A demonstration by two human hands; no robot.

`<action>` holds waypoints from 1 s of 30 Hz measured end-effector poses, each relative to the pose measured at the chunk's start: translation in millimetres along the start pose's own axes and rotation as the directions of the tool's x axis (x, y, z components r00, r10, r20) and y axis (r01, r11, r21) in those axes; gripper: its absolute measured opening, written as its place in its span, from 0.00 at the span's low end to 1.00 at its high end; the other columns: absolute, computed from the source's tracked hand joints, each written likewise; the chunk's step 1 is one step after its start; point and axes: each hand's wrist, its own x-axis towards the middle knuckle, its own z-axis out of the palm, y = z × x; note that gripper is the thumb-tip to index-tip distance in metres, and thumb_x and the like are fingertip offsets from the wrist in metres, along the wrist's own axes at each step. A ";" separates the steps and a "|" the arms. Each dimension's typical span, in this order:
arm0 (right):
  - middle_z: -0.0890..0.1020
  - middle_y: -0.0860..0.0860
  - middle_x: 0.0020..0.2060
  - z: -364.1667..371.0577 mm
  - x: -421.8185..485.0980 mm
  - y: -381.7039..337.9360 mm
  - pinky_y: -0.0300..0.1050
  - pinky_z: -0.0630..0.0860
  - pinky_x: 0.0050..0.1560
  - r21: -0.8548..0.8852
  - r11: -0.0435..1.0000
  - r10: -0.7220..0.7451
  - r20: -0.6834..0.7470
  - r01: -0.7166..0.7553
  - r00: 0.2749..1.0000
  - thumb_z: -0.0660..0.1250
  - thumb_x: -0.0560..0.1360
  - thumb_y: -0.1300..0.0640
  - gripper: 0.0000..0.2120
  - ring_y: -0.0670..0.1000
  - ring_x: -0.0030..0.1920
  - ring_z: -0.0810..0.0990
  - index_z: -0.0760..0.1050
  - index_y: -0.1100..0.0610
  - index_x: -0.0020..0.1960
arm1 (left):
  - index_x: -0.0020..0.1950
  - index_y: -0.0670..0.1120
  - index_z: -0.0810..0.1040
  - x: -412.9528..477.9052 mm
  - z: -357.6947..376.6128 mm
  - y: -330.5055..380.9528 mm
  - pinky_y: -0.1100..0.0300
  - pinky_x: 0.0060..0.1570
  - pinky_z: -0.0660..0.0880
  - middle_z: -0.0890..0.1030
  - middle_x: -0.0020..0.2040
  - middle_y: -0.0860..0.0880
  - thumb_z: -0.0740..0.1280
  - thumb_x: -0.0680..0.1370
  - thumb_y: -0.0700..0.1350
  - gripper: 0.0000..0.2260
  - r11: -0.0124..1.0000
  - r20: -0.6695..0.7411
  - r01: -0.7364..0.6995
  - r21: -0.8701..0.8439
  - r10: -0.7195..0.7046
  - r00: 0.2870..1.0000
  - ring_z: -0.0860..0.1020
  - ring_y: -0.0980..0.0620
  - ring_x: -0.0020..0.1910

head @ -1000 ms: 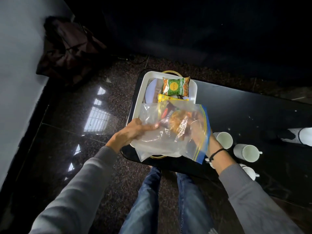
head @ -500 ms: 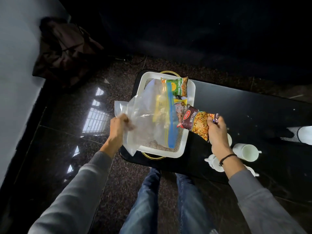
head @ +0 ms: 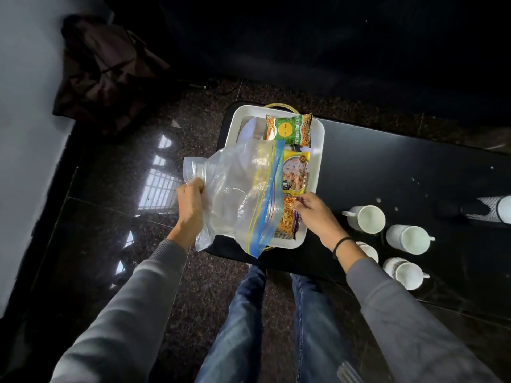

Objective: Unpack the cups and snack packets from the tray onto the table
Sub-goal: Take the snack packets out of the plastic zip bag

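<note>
A white tray (head: 320, 139) stands at the left end of the black table (head: 387, 167). In it lie a green snack packet (head: 287, 129) at the far end, a yellow packet (head: 297, 172) in the middle and a red-orange mixture packet (head: 287, 219) at the near right corner. My left hand (head: 190, 200) grips the left corner of an empty clear zip bag (head: 240, 194), which hangs over the tray's left half. My right hand (head: 315, 214) pinches the mixture packet's upper edge. Several white cups (head: 366, 218) stand on the table to the right of the tray.
A dark lying object with a white patterned end (head: 495, 208) rests at the table's right edge. A dark bag (head: 105, 76) sits on the glossy floor by the left wall. My legs in jeans are under the table's near edge.
My right hand pulled the mixture packet out of the zip bag, then lowered it into the tray's near right corner. My left hand swung the emptied bag to the left.
</note>
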 end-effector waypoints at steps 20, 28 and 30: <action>0.68 0.39 0.76 -32.0 -90.9 -61.0 0.65 0.69 0.74 0.586 0.797 -0.270 0.134 0.144 0.953 0.72 0.70 0.28 0.43 0.47 0.76 0.69 0.55 0.31 0.78 | 0.30 0.41 0.75 -60.4 28.2 39.1 0.66 0.21 0.68 0.74 0.21 0.49 0.60 0.73 0.38 0.12 0.983 0.215 -0.076 0.169 0.039 0.976 0.71 0.55 0.20; 0.68 0.40 0.76 -66.8 -134.4 -47.4 0.53 0.69 0.75 0.477 0.795 -0.464 0.082 0.374 0.882 0.81 0.68 0.41 0.52 0.41 0.75 0.69 0.52 0.36 0.80 | 0.79 0.62 0.58 -138.7 68.9 60.5 0.60 0.42 0.82 0.66 0.74 0.49 0.59 0.78 0.33 0.35 0.927 0.626 -0.321 0.193 0.135 0.768 0.83 0.58 0.49; 0.68 0.40 0.76 -81.6 -144.2 -39.5 0.53 0.70 0.75 0.425 0.799 -0.506 0.093 0.425 0.858 0.83 0.65 0.41 0.53 0.42 0.75 0.68 0.54 0.36 0.80 | 0.81 0.56 0.58 -168.6 86.9 60.3 0.62 0.56 0.78 0.67 0.75 0.51 0.59 0.77 0.34 0.34 0.913 0.721 -0.360 0.190 0.119 0.682 0.77 0.59 0.64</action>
